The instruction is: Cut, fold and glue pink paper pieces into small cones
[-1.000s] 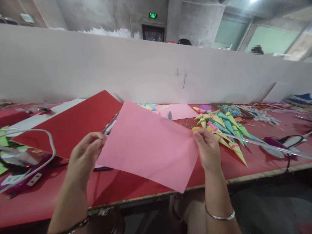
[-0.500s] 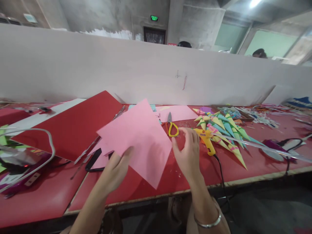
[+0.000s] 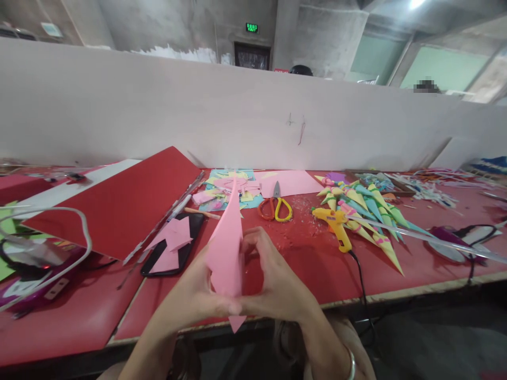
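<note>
A sheet of pink paper (image 3: pixel 227 248) stands almost edge-on in front of me, its upper part curving and its lower corner pointing down past the table's front edge. My left hand (image 3: pixel 188 293) grips it from the left. From the right, my right hand (image 3: pixel 279 287) pinches the sheet, thumb tips meeting near its bottom; the fingers behind the paper are partly hidden. Beyond the hands lie scissors (image 3: pixel 276 203) with one red and one yellow handle. A black tray (image 3: pixel 197 229) left of the paper carries pink paper pieces (image 3: pixel 174 237).
A yellow glue gun (image 3: pixel 336 226) with a clear stick lies to the right, beside a pile of pastel paper cones (image 3: pixel 370 203). Red card (image 3: pixel 119 211) leans at the left. Paper scraps (image 3: pixel 251 195) lie at the back, below a white partition (image 3: pixel 237 116). A purple power strip (image 3: pixel 47 287) sits far left.
The pink sheet has turned from lying broad side up to upright and edge-on. My right hand has moved left from beside the scissors and taken hold of it. The black tray is now uncovered.
</note>
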A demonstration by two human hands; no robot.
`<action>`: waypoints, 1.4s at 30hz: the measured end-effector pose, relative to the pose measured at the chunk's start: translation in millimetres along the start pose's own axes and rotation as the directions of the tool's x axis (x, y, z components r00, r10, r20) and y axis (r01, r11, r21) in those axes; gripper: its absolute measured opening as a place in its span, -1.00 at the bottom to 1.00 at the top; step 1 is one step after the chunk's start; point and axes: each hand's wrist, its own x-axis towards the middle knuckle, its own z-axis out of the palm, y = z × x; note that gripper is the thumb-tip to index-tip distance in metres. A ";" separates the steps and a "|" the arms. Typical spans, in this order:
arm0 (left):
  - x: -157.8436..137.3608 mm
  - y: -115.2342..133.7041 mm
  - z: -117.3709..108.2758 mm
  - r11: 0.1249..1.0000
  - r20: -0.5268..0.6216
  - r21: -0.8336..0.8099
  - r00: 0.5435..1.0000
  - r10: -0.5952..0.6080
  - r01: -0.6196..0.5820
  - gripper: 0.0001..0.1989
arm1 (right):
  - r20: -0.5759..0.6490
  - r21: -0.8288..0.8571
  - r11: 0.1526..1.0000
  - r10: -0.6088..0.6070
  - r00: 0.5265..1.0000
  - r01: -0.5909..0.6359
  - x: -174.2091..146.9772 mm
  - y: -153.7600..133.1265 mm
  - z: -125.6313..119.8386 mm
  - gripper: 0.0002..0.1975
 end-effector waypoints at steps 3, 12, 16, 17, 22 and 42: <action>0.2 -2.6 0.8 1.000 0.007 -0.019 1.000 0.001 -0.001 -0.26 | 0.031 0.019 1.000 -0.014 0.999 0.013 0.5 0.1 -1.3 -0.56; -1.7 -14.9 4.1 0.994 0.056 -0.104 0.998 -0.027 0.033 -0.12 | 0.060 -0.036 0.999 0.004 0.998 -0.002 -1.1 1.9 -4.4 -0.48; -1.5 -16.2 5.0 0.994 0.049 -0.108 0.998 -0.030 0.035 -0.09 | 0.072 -0.038 0.999 -0.009 0.997 0.012 -1.5 1.7 -7.0 -0.56; -1.3 -16.1 4.9 0.994 0.047 -0.105 0.999 -0.024 0.028 -0.09 | 0.070 -0.042 0.999 -0.015 0.997 0.018 -1.6 1.6 -7.5 -0.57; 0.4 -14.4 4.5 0.997 0.027 -0.074 0.999 0.029 -0.027 -0.13 | 0.056 -0.052 0.998 -0.030 0.998 0.033 -1.0 0.4 -6.2 -0.48; 4.9 -13.0 8.9 0.977 -0.239 0.214 0.970 0.033 0.019 -0.81 | -0.155 -0.067 0.997 -0.050 0.987 0.040 -0.3 2.0 -6.1 -0.64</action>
